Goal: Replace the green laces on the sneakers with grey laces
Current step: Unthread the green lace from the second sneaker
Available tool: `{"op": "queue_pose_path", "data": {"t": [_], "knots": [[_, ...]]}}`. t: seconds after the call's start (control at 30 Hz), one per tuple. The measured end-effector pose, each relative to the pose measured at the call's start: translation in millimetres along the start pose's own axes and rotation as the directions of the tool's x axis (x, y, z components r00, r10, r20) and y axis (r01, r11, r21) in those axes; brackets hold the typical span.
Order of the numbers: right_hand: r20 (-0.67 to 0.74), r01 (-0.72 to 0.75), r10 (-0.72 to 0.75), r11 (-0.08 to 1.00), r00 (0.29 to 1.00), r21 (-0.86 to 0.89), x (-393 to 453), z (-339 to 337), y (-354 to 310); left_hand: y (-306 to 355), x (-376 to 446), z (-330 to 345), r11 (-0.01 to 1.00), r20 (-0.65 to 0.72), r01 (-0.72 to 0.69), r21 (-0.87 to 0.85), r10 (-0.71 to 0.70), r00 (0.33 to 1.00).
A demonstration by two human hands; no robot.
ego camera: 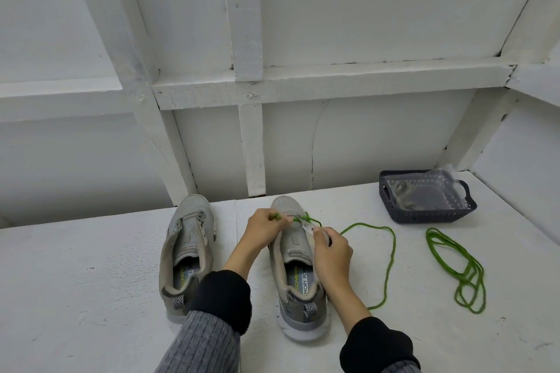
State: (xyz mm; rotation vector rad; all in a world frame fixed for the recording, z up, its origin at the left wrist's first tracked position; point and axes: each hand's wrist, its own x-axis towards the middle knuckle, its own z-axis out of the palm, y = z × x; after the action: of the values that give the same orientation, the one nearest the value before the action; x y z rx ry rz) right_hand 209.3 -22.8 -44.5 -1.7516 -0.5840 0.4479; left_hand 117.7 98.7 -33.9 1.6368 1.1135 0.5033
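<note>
Both hands' grip [298,228] on right sneaker's [298,278] green lace [391,254].

Both sneakers, the left sneaker [188,248] and the right sneaker [298,278], are pale grey mesh with white soles, a black-and-white chevron heel tab and lime lettering on the insoles. The lace [385,254] pinched in the fingers [277,219] is bright green, like the loose lace [460,269] beyond them. The basket [424,209] is dark slate-blue, the sleeves [209,339] ribbed grey over black cuffs, the bench [91,281] white.
</note>
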Motion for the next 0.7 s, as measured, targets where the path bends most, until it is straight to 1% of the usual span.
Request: {"op": "queue_pose_path", "data": {"t": [0.03,0.07,0.13,0.2,0.23,0.27,0.33,0.37,0.4,0.43,0.47,0.5,0.53,0.57,0.63,0.7], "knots": [[0.001,0.002,-0.002,1.0,1.0,0.001,-0.3,-0.5,0.3,0.1,-2.7,1.1,0.998,-0.017,-0.061,-0.015,0.061,0.998],[0.001,0.003,-0.003,1.0,1.0,0.001,-0.2,-0.9,0.6,-0.9,-5.2,3.1,0.992,-0.037,-0.11,-0.07,0.107,0.994],[0.001,0.002,-0.002,1.0,1.0,0.004,0.3,-1.1,1.1,-1.5,-13.1,7.5,0.948,-0.096,-0.169,-0.269,0.148,0.984],[0.003,0.005,-0.005,1.0,1.0,0.001,1.2,-0.7,2.3,-2.8,-19.4,11.2,0.868,-0.179,-0.207,-0.452,0.139,0.974],[0.004,0.003,-0.003,1.0,1.0,0.002,1.3,-0.5,2.8,-3.1,-20.7,11.9,0.833,-0.221,-0.22,-0.508,0.121,0.968],[0.003,-0.001,0.001,1.0,1.0,0.004,1.7,-0.2,3.1,-2.6,-21.1,11.6,0.801,-0.258,-0.232,-0.553,0.1,0.961],[-0.001,-0.003,0.003,1.0,1.0,0.0,2.2,0.2,3.5,0.3,-20.4,7.9,0.768,-0.319,-0.246,-0.591,0.057,0.946],[-0.002,-0.001,0.001,1.0,1.0,-0.004,2.2,0.3,3.5,1.8,-19.9,5.0,0.79,-0.346,-0.25,-0.56,0.052,0.937],[-0.001,0.0,0.0,1.0,1.0,-0.007,2.3,0.6,3.4,1.0,-18.5,1.4,0.837,-0.369,-0.252,-0.485,0.065,0.927],[0.0,-0.001,0.001,1.0,1.0,-0.01,1.9,0.7,3.3,0.0,-17.5,-2.7,0.896,-0.38,-0.258,-0.362,0.111,0.918],[-0.001,-0.004,0.004,1.0,1.0,-0.009,1.9,1.1,3.1,-3.0,-14.8,-6.0,0.939,-0.367,-0.266,-0.22,0.173,0.914],[-0.002,-0.007,0.007,1.0,1.0,-0.007,1.8,1.1,3.3,-4.4,-13.0,-8.5,0.96,-0.322,-0.268,-0.079,0.23,0.919],[-0.005,-0.008,0.008,1.0,1.0,-0.006,1.8,1.1,3.3,-5.2,-10.9,-10.1,0.966,-0.263,-0.254,0.046,0.257,0.93],[-0.012,-0.005,0.005,1.0,1.0,-0.007,1.7,0.8,2.9,-6.0,-8.7,-10.6,0.962,-0.198,-0.226,0.152,0.254,0.947],[-0.025,-0.001,0.001,1.0,1.0,-0.004,1.3,0.5,2.2,-5.6,-6.8,-9.8,0.942,-0.093,-0.147,0.303,0.183,0.979],[-0.02,-0.005,0.005,1.0,1.0,0.004,0.7,0.6,1.2,-6.6,-4.8,-6.9,0.941,-0.046,-0.087,0.326,0.108,0.993]]}}
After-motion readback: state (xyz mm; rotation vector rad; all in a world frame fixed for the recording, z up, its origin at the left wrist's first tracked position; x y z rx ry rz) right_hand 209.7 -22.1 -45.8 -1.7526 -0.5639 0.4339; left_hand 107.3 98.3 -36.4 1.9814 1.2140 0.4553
